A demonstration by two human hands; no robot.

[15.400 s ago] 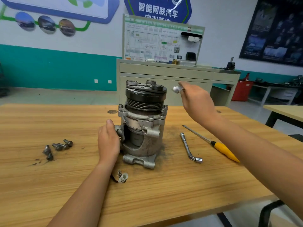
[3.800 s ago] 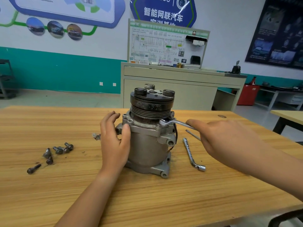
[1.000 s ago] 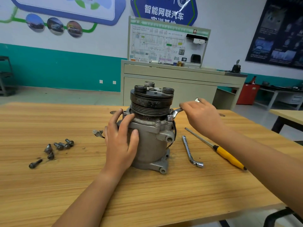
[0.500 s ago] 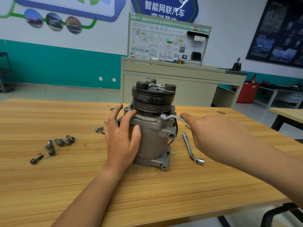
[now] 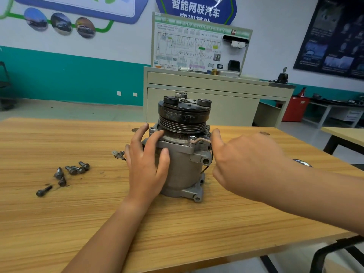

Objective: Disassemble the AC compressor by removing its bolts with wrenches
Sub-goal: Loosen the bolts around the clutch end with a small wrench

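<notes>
Swinging nearer, the wrench (image 5: 199,140) stays gripped in right hand (image 5: 250,164) fingers; left hand (image 5: 145,166) fingers spread on compressor (image 5: 183,166)

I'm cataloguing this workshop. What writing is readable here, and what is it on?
"智能网联汽车": blue wall sign; the line below it is half hidden.
"HV": wiring diagram board; its other print is too small.
Dark poster: too blurred to read.
AC compressor: no readable marking.
</notes>
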